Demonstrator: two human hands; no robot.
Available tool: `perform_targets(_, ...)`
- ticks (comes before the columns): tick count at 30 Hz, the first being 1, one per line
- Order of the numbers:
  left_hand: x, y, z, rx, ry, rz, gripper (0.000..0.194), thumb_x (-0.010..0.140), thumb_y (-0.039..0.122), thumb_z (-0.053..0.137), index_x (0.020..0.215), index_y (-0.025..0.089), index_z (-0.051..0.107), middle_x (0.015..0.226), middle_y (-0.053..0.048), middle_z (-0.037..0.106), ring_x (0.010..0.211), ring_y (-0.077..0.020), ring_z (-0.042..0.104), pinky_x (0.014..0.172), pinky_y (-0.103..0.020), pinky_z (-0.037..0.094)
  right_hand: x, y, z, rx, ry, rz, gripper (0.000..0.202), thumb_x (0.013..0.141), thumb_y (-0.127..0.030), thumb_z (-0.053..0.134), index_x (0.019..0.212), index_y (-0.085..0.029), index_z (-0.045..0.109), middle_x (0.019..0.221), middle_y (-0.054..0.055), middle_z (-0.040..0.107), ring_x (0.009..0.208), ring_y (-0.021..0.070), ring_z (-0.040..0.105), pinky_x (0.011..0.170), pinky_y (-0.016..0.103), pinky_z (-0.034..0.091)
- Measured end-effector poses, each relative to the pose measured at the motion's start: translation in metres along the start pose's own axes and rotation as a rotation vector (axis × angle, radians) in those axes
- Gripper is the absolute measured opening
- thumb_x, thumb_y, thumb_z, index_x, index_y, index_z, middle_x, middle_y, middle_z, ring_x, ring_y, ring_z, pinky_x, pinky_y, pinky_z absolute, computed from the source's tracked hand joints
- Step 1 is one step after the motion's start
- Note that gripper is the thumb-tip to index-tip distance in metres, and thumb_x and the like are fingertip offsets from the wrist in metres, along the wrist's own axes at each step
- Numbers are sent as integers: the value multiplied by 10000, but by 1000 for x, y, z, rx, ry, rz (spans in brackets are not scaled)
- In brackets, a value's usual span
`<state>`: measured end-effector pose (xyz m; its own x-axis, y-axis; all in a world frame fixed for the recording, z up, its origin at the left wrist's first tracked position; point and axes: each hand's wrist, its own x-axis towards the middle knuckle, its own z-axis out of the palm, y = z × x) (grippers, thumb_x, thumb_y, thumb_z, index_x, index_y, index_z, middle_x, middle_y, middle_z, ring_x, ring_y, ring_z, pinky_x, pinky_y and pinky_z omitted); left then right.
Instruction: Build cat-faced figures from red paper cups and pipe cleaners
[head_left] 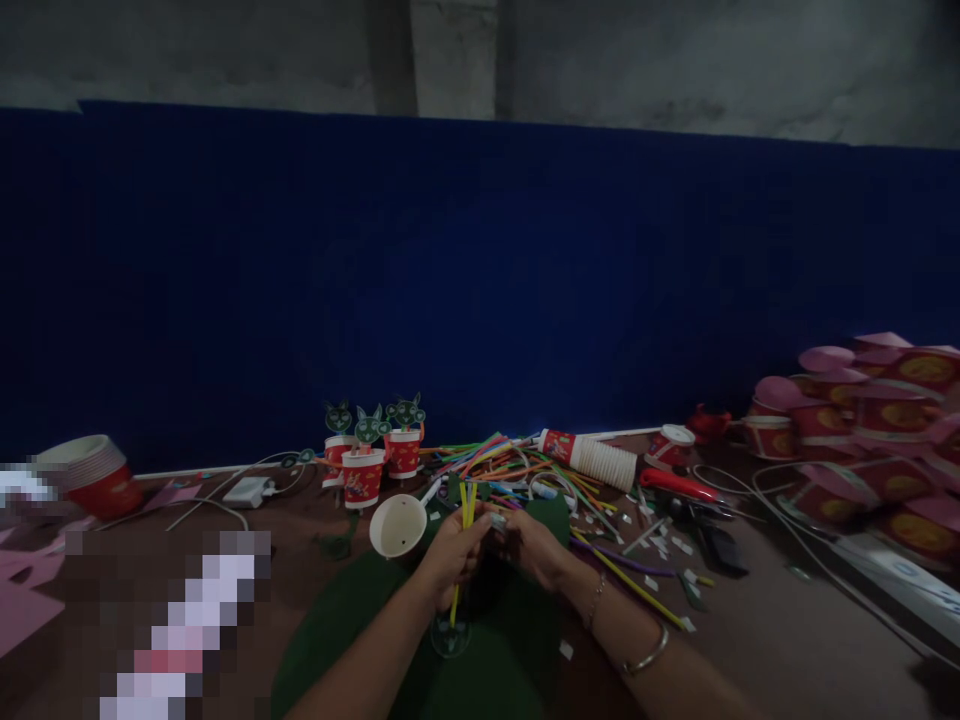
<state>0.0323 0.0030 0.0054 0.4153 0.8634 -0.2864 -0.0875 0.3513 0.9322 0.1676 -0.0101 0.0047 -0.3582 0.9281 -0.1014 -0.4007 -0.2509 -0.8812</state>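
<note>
My left hand (452, 556) is closed around thin yellow stems (468, 500) that look like pipe cleaners; they stick out above and below the fist. At their lower end sits a dark green cutout with a face (450, 637). My right hand (531, 546) is closed close beside it, fingers pinched together around a small pale spot too blurred to name. Under both hands lies dark green sheet material (360, 625). A paper cup (398, 527), tipped with its white inside showing, rests left of my left hand.
Behind the hands lies a pile of coloured stems (495, 460). Red cups with cat-like faces (364, 475) stand left of it, a cup stack (592, 460) right. A red-handled tool (686, 487), white scraps, cables, a charger (250, 491) and stacked red-and-pink pieces (892, 430) surround them.
</note>
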Motion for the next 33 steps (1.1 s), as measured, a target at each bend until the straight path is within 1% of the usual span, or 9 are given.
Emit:
perform_targets(2,1,-1,0,2,1,3,534,637,520,649,1042,218,476,396,153,283,277,-12,173,310,-132,59,-2,-2,1,31,32,20,160,573,-297,517,687,-185,524,542,-56,407,538,91,342,536,229,251)
perform_targets(5,1,-1,0,13,-17,8,510,636,524,650,1009,217,488,395,152,276,284,-10,166,309,-131,64,-2,-3,3,44,30,38,109,568,-270,511,628,-180,499,528,-53,409,525,88,340,524,230,246)
perform_targets(10,-3,2,2,-44,-10,43,498,649,511,650,1008,217,470,398,152,269,303,-14,161,318,-125,76,0,3,2,38,82,-46,68,529,-191,528,574,-170,482,493,-69,364,474,65,279,482,223,199)
perform_targets(15,-6,5,2,-97,26,35,493,637,503,663,992,221,469,400,156,253,307,-10,133,327,-124,65,0,1,-5,61,-18,24,111,585,-273,492,614,-169,517,556,-30,455,516,91,381,504,232,259)
perform_targets(21,-7,6,3,-67,25,23,475,654,490,653,1001,220,476,411,149,264,313,-11,141,325,-128,59,0,0,-3,36,-18,39,134,608,-309,474,604,-176,489,547,-34,438,517,93,368,510,237,250)
perform_targets(26,-7,5,4,-66,-3,55,477,665,488,648,1009,211,469,398,152,244,312,-15,136,325,-134,53,0,0,3,-58,44,-83,137,572,-253,545,508,-184,446,474,-55,358,484,83,271,484,241,187)
perform_targets(28,-6,5,4,-75,-14,70,466,665,488,650,993,210,471,394,153,246,310,-14,134,325,-133,57,-1,0,3,-42,25,-113,121,543,-234,544,488,-184,449,474,-50,362,486,85,275,481,240,190)
perform_targets(30,-6,6,2,-80,-18,61,471,658,486,658,991,212,470,401,151,270,305,-11,142,323,-135,56,-1,0,2,-14,-5,-77,96,554,-254,524,514,-179,480,502,-38,402,497,90,317,486,236,217)
perform_targets(33,-4,6,-1,-78,-30,29,498,639,484,675,1004,215,470,410,150,286,295,-9,153,317,-140,49,-1,-1,1,-20,31,11,145,614,-306,482,560,-172,499,515,-31,431,497,91,360,491,231,238)
